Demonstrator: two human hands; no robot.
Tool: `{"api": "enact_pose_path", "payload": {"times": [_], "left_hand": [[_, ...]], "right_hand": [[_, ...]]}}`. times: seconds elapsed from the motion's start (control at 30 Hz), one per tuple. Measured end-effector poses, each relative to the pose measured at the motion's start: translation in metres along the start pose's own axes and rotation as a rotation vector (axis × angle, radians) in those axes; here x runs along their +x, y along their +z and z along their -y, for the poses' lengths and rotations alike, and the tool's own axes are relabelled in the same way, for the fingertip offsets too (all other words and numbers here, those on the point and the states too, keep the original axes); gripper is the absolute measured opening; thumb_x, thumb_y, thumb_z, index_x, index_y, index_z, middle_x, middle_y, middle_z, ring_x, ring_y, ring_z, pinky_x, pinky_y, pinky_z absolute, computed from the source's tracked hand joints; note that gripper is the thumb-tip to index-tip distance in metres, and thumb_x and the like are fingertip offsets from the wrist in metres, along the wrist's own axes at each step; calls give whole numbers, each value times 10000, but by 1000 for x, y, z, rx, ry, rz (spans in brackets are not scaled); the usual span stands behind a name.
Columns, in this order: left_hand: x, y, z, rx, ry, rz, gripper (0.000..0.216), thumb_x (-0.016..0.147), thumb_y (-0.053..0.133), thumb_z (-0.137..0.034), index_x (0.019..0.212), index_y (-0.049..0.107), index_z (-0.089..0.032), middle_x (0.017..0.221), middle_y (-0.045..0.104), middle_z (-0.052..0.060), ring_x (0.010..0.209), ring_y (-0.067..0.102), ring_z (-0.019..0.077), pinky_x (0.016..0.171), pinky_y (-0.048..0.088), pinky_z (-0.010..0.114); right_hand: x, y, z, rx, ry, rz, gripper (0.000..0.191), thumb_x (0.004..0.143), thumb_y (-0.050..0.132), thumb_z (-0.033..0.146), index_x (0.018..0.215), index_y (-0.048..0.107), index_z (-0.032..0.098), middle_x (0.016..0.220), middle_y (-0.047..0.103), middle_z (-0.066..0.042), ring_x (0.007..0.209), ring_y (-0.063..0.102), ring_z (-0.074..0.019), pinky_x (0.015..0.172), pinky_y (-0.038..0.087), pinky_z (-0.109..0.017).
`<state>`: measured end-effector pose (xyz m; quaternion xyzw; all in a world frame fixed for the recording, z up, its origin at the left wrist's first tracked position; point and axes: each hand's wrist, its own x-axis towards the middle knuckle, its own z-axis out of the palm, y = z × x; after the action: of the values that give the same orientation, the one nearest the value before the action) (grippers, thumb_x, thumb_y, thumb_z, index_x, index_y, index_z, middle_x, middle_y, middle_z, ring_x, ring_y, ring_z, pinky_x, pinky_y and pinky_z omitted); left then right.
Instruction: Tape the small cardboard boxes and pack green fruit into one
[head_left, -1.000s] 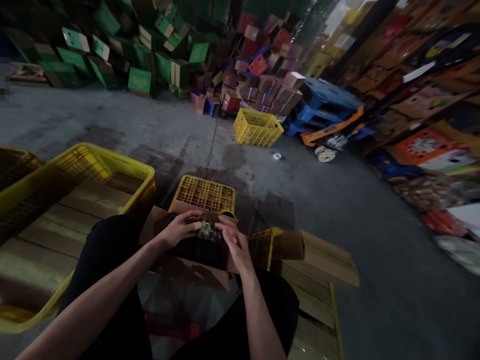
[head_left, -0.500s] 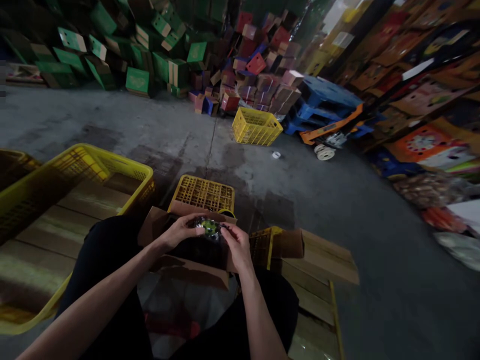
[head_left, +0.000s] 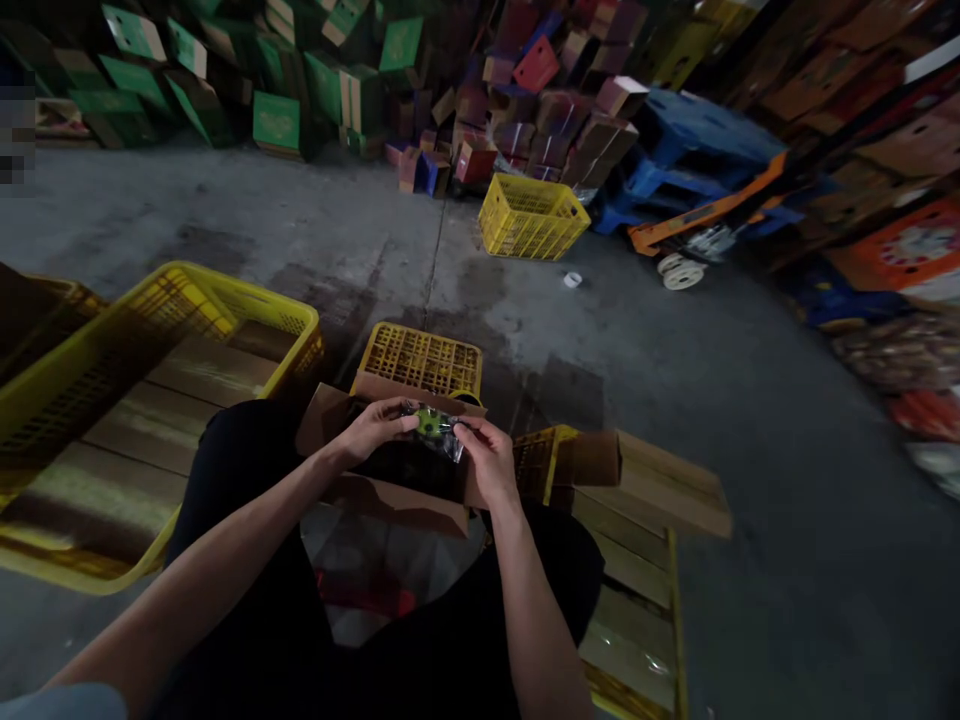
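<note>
Both my hands meet over an open cardboard box (head_left: 390, 498) that rests between my knees. My left hand (head_left: 375, 428) and my right hand (head_left: 489, 462) are closed on a small green item in clear crinkly wrap (head_left: 435, 426), each pinching one side of it. The box's inside is dark and its contents do not show. An upturned yellow crate (head_left: 421, 358) stands just beyond the box.
A big yellow crate (head_left: 225, 312) with flat cardboard sheets sits at my left. More flat cardboard (head_left: 652, 490) and a yellow crate edge lie at my right. Farther off stand another yellow crate (head_left: 531, 214), a tape roll (head_left: 573, 279), a pallet jack (head_left: 690, 230) and piles of coloured boxes.
My hands lifted the wrapped green item slightly out of the box and now hold it between them. The view tilted downward and shifted a little.
</note>
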<state>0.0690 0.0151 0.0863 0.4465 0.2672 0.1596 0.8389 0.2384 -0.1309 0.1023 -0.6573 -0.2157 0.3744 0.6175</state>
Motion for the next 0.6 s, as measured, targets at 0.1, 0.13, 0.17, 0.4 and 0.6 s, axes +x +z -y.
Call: {"api": "enact_pose_path", "payload": {"times": [0.1, 0.13, 0.17, 0.4, 0.6], "left_hand": [[0, 0, 1, -32, -18, -5, 530, 687, 911, -429, 1122, 731, -184, 1131, 724, 76, 1013, 678, 235, 875, 543, 351], [0, 0, 2, -39, -20, -17, 511, 687, 910, -431, 1097, 735, -180, 1116, 724, 73, 993, 679, 227, 862, 548, 345], [1, -1, 3, -44, -17, -36, 481, 686, 909, -436, 1052, 740, -172, 1084, 726, 68, 965, 681, 216, 848, 551, 336], [5, -7, 7, -20, 34, -100, 369, 687, 907, -439, 815, 716, -150, 892, 704, 29, 833, 652, 159, 796, 548, 292], [4, -5, 7, -26, 63, -102, 343, 724, 889, -426, 832, 708, -156, 888, 698, 21, 839, 654, 158, 799, 544, 287]], "right_hand": [[0, 1, -1, 23, 3, -32, 312, 691, 839, 466, 908, 807, 243, 931, 789, -36, 896, 713, -263, 856, 541, -378], [1, 1, 0, 25, 0, -43, 326, 689, 838, 473, 915, 805, 241, 936, 790, -38, 910, 712, -268, 866, 543, -384], [1, 1, 0, 23, -7, -55, 336, 687, 836, 481, 918, 803, 239, 940, 790, -38, 924, 711, -271, 877, 544, -390], [2, 0, 0, 84, 26, -68, 390, 694, 844, 506, 964, 781, 233, 991, 782, -39, 953, 715, -259, 848, 568, -362], [-1, 2, 2, 61, 153, 127, 466, 693, 856, 533, 1021, 780, 210, 1029, 781, -56, 959, 722, -281, 788, 611, -379]]}}
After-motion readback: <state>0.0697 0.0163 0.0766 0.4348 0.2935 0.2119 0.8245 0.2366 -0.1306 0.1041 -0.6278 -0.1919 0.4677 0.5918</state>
